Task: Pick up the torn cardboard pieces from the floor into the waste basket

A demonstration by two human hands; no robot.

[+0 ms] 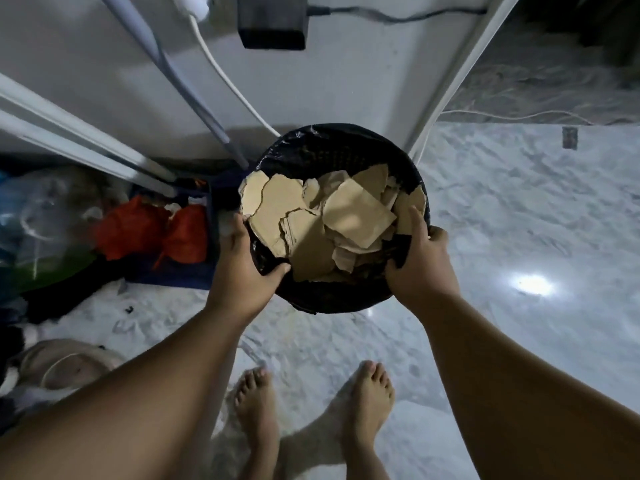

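Left hand (247, 263): arm extended, fingers curled over basket (332, 147) rim, gripping it.
Right hand (420, 263): gripped opposite rim, index finger on cardboard (356, 213).
Cardboard: piled inside basket, above floor (519, 220).

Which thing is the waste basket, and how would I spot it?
Look at the pale marble floor by the white wall. The waste basket is the round one held by the left hand and right hand. Only it has a black liner and torn cardboard pieces.
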